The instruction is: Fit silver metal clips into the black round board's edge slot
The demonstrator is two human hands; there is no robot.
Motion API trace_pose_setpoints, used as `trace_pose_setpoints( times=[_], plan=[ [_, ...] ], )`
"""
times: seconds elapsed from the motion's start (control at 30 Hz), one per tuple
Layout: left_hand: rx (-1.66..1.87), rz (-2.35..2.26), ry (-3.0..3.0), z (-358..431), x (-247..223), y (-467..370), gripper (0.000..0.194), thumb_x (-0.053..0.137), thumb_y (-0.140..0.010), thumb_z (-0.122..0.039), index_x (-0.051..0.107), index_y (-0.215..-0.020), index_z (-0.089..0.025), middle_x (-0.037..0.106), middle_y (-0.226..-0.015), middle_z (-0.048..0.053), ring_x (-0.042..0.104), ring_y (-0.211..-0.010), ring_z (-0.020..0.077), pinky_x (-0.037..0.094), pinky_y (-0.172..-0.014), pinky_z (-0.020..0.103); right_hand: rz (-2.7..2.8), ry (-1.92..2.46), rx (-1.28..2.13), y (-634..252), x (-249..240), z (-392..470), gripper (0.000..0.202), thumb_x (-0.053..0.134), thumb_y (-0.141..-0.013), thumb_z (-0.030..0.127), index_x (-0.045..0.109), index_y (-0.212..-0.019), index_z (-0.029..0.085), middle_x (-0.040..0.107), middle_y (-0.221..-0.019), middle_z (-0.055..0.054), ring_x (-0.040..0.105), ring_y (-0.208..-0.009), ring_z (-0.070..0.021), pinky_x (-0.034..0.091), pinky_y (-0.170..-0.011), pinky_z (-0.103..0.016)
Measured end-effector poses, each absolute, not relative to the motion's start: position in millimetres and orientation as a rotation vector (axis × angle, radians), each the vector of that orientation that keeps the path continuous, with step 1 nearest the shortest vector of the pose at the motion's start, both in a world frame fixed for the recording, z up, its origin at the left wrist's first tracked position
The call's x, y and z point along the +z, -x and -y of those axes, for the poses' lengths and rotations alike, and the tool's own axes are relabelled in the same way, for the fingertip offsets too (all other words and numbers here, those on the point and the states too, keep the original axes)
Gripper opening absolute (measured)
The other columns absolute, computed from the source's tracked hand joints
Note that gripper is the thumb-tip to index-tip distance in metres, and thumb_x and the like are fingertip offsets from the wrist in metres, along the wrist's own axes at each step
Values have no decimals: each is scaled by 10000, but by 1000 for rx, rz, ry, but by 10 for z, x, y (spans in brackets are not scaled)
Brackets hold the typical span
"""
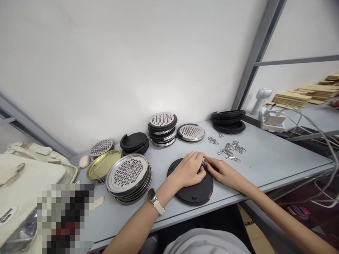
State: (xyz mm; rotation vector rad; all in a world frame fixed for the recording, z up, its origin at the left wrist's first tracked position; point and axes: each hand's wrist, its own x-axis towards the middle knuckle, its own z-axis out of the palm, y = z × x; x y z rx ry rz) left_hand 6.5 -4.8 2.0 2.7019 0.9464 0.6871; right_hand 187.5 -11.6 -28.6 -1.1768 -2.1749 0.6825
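A round black disc [194,190] lies flat near the table's front edge, with a small hole close to its lower rim. My left hand [189,169], with a watch at the wrist, rests on the disc's upper part, its fingers bent together toward the far right rim. Against that same rim is my right hand [218,171], thumb and fingers pressed close together. The fingertips of both hands meet there, and what lies between them is too small to tell.
Grater discs [128,173] are stacked left of the hands, beside gold lids [104,165]. Farther back stand a black-rimmed stack [162,128], a single grater [191,132] and black rings [228,121]. Metal clips [231,149] lie right; a bag [29,176] sits left.
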Motion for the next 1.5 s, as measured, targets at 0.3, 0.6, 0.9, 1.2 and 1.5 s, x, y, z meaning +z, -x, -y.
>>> trace_pose_setpoints(
  times=[0.3, 0.6, 0.9, 1.2, 1.5],
  plan=[
    [707, -931, -2659, 58, 23, -58, 280, 439, -811, -134, 386, -1082, -184, 538, -1019, 75, 519, -971, 217, 441, -883, 382, 2164, 1187, 684, -1858, -259, 127, 295, 327, -942, 337, 573, -1010, 190, 662, -829, -57, 589, -702, -193, 454, -669, -298],
    [696, -921, -2659, 60, 21, -55, 341, 438, -817, -136, 357, -1146, -174, 542, -1052, 88, 522, -1012, 222, 431, -899, 375, 2186, 1168, 652, -1862, -251, 130, 278, 338, -936, 322, 570, -859, 189, 647, -769, -46, 566, -657, -178, 433, -644, -280],
    [678, -1025, -2722, 72, 43, -70, 257, 458, -810, -156, 396, -1058, -183, 556, -1029, 75, 515, -946, 225, 407, -867, 379, 2158, 1191, 654, -1850, -270, 127, 281, 336, -944, 329, 580, -967, 193, 669, -849, -67, 591, -725, -197, 453, -687, -300],
    [699, -1094, -2719, 80, 45, -79, 248, 470, -793, -164, 401, -1029, -197, 560, -1026, 69, 515, -953, 231, 389, -872, 385, 2154, 1184, 688, -1845, -252, 128, 315, 316, -954, 347, 587, -1046, 215, 679, -921, -75, 613, -781, -212, 466, -738, -324],
    [713, -1039, -2715, 68, 32, -69, 247, 471, -793, -154, 397, -1026, -192, 562, -1025, 67, 516, -953, 223, 390, -872, 364, 2163, 1169, 676, -1854, -284, 110, 332, 327, -951, 349, 577, -1113, 204, 679, -974, -88, 622, -809, -217, 472, -758, -327]
  ],
)
